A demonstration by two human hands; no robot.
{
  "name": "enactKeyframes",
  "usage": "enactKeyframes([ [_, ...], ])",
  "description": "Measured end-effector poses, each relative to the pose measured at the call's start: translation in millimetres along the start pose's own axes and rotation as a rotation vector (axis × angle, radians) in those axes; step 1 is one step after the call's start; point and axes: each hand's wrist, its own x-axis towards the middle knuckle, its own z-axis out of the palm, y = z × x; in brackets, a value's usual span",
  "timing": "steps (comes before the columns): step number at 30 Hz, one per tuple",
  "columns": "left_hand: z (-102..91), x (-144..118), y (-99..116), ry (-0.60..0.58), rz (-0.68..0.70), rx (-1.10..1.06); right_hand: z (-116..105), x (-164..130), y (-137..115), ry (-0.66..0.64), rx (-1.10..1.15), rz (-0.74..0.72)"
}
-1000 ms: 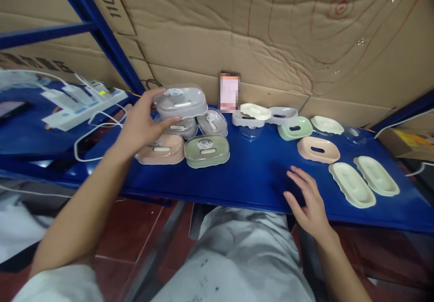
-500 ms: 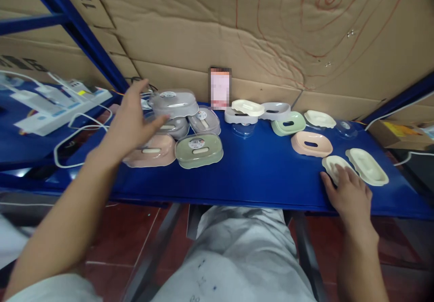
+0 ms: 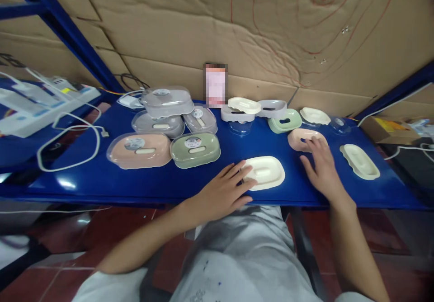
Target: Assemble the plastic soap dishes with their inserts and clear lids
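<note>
Soap boxes already closed under clear lids are grouped at the left centre of the frame on the blue shelf (image 3: 101, 182): a grey stack (image 3: 162, 110), a pink closed box (image 3: 139, 149) and a green closed box (image 3: 195, 148) in front of it. White power strips (image 3: 40, 103) and a looped cable (image 3: 68, 143) lie at the far left.

Just right of centre, the left hand (image 3: 222, 193) is laid on the shelf near its front edge, fingers spread and loose, with the fingertips touching the left rim of a cream tray (image 3: 265, 172); nothing is gripped. Further right, the right hand (image 3: 320, 166) is held flat and open, its fingertips resting on the near edge of a pink base (image 3: 303, 138); it is not closed around it.

Loose parts are spread across the upper right: a grey base with a cream insert (image 3: 241, 107), a green base (image 3: 285, 121), clear lids, and a second cream tray (image 3: 359, 161) at the far right.

Judged from this, an assembly step is at its start: two matching parts have been reached but not yet joined. The next move would call for the pink base to be drawn in beside the cream tray, the tray to be lifted by its rim, aligned along the long axis and seated level.
</note>
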Motion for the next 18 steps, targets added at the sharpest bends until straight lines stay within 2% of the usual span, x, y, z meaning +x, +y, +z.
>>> enactKeyframes([
  [2, -2.3, -2.7, -2.5, 0.047, -0.026, -0.035, 0.7, 6.4, 19.3, 0.025, -0.13, 0.075],
  [4, -2.8, -7.1, -4.1, 0.104, -0.051, -0.084, -2.0, 4.0, 18.2, 0.028, -0.158, 0.089],
  [6, -1.3, -10.8, -5.2, 0.149, -0.085, -0.14, -6.0, -4.9, -6.1, 0.035, -0.053, 0.021],
  [9, 1.8, -13.4, -6.8, 0.195, -0.178, -0.218, -7.8, -21.3, -66.3, -0.023, 0.19, -0.16],
  [12, 3.0, -13.4, -8.9, 0.216, -0.197, -0.208, -0.7, -29.6, -116.2, -0.098, 0.238, -0.321],
  [14, 3.1, -13.1, -10.3, 0.197, -0.154, -0.161, 6.2, -29.8, -132.0, -0.109, 0.207, -0.368],
  [18, 3.8, -13.8, -12.1, 0.182, -0.118, -0.113, 16.1, -31.1, -136.4, -0.111, 0.142, -0.4],
])
